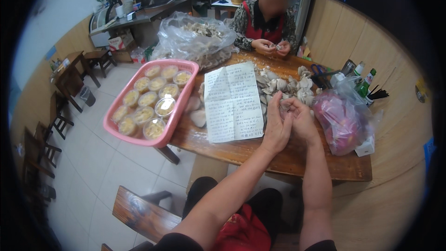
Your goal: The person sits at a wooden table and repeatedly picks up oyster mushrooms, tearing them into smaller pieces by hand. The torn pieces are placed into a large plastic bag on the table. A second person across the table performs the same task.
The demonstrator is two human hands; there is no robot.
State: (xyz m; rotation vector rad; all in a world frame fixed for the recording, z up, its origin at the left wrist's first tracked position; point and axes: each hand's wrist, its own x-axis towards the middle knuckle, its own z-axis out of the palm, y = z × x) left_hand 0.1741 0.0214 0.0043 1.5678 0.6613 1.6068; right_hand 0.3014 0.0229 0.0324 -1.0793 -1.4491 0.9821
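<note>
Over the wooden table (292, 165) my left hand (278, 125) and my right hand (301, 116) meet, with fingers curled toward each other. Whatever may lie between them is hidden by the fingers and palms, so I cannot tell if either holds anything. Just beyond the fingertips lies a heap of grey-white oyster mushrooms (282, 85). To the left of my hands is a creased paper sheet (233, 104) covered in handwriting, lying partly over the mushrooms. A few mushroom caps (198, 118) show past its left edge.
A pink plastic basket (108, 120) of lidded tubs overhangs the table's left edge. Behind it bulges a clear bag of mushrooms (198, 43). Across the table a person (266, 24) holds mushroom pieces. At right are a bag with pink contents (336, 122) and green bottles (366, 82).
</note>
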